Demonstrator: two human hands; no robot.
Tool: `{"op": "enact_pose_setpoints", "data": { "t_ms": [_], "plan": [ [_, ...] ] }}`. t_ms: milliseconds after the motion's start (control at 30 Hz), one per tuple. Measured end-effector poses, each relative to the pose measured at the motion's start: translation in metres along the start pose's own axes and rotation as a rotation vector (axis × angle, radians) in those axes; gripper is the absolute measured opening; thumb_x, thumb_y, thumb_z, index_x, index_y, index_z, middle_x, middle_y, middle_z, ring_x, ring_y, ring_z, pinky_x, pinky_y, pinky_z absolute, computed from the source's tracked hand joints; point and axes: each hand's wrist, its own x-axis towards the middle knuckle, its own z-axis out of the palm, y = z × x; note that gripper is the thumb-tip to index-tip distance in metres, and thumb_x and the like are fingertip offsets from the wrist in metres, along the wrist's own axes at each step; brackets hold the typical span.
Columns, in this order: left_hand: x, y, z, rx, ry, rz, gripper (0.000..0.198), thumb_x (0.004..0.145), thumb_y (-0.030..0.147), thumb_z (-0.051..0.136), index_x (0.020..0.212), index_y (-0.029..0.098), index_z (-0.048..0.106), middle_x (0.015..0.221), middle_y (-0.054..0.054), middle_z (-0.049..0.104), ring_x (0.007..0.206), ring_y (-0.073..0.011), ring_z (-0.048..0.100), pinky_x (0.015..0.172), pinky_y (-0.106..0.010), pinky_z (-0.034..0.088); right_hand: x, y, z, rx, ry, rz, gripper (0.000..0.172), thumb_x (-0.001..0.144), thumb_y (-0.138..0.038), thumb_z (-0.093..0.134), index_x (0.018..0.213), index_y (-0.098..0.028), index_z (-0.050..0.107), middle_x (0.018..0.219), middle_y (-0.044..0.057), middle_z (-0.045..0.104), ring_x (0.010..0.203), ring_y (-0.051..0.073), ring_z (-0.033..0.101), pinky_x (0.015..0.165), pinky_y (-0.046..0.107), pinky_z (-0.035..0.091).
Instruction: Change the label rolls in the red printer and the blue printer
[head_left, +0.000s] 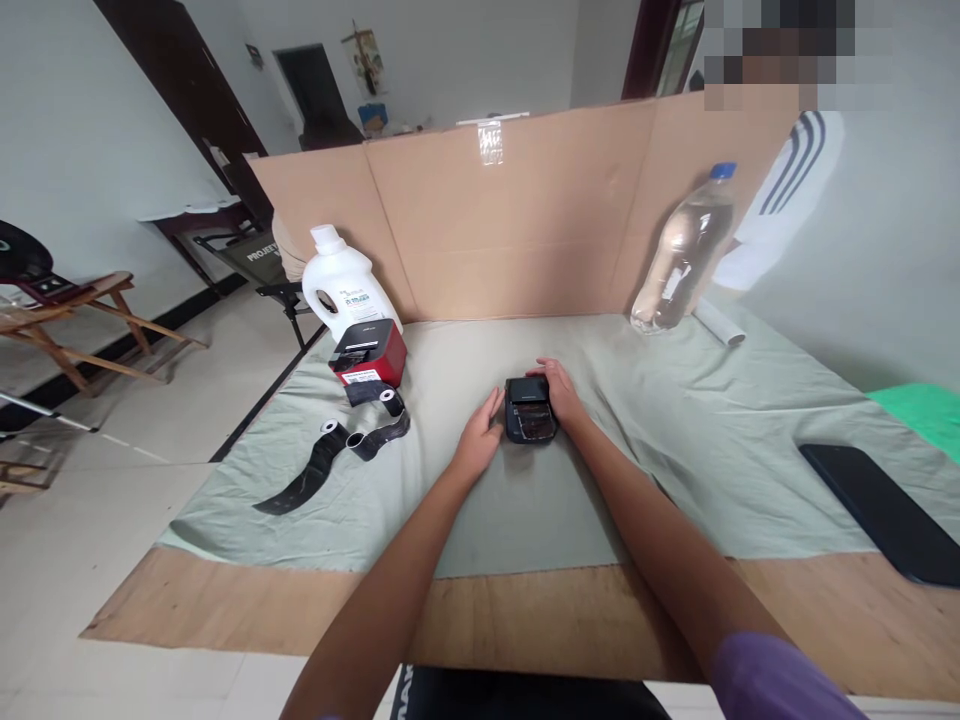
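Note:
A small black portable printer (531, 421) lies on the green-grey cloth, a dark strip showing in its front opening. At its left side is my left hand (480, 436), fingers stretched and apart, the tips close to the casing. My right hand (559, 391) curves round the printer's right side and far corner, fingers against it. To the left sits a red and black box-shaped machine (382, 350) with a white label. In front of it, several black ribbon rolls (373, 442) with white-ended cores lie partly unwound.
A white detergent jug (345, 285) stands behind the red machine. A cardboard panel (510, 230) closes off the back. At the right are a clear bottle (686, 260) with a blue cap, a white tube (720, 325) and a dark phone (881, 510). Another person's sleeve (802, 170) shows behind the cardboard.

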Motion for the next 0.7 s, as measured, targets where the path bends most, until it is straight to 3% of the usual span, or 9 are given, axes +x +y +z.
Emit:
{"op": "enact_pose_setpoints", "data": {
  "t_ms": [233,400,500,600,700],
  "plan": [
    [0.007,-0.003,-0.004,0.059,-0.031,0.105,0.086,0.075,0.004,0.049,0.158,0.017,0.036,0.161,-0.007,0.041,0.154,-0.0235,0.030,0.130,-0.042,0.016,0.004,0.009,-0.001,0.041,-0.025,-0.013,0.064,0.094,-0.074,0.030,0.125,-0.025,0.055,0.118,0.009,0.070,0.108,0.024,0.065,0.100,0.042,0.048],
    [0.027,-0.005,-0.004,0.085,-0.028,0.157,0.087,0.076,0.005,0.050,0.160,0.018,0.032,0.164,-0.008,0.037,0.154,-0.0224,0.029,0.130,-0.041,0.013,0.007,0.016,0.001,0.068,-0.005,-0.027,0.067,0.093,-0.076,0.030,0.130,-0.025,0.053,0.127,0.008,0.065,0.118,0.023,0.059,0.107,0.042,0.045],
    [0.040,0.000,-0.006,0.143,-0.028,0.119,0.082,0.080,0.007,0.048,0.159,0.014,0.031,0.163,-0.011,0.037,0.154,-0.0217,0.029,0.129,-0.041,0.014,0.006,0.013,0.002,0.113,-0.003,-0.037,0.068,0.092,-0.077,0.032,0.129,-0.024,0.053,0.130,0.009,0.064,0.122,0.024,0.058,0.109,0.044,0.043],
    [0.046,0.014,-0.009,0.229,-0.008,0.057,0.066,0.087,0.013,0.048,0.153,0.013,0.043,0.160,-0.014,0.042,0.148,-0.0237,0.040,0.126,-0.042,0.024,0.004,0.008,0.003,0.140,-0.001,-0.052,0.068,0.092,-0.077,0.034,0.129,-0.024,0.054,0.132,0.010,0.064,0.124,0.025,0.057,0.111,0.045,0.041],
    [0.049,0.038,-0.008,0.450,0.082,0.147,0.046,0.094,0.023,0.049,0.137,0.017,0.061,0.143,-0.012,0.061,0.136,-0.0246,0.052,0.119,-0.042,0.036,0.005,0.009,0.003,0.143,0.026,-0.057,0.066,0.093,-0.075,0.034,0.131,-0.024,0.054,0.136,0.011,0.062,0.127,0.026,0.055,0.114,0.047,0.038]
  ]
}}
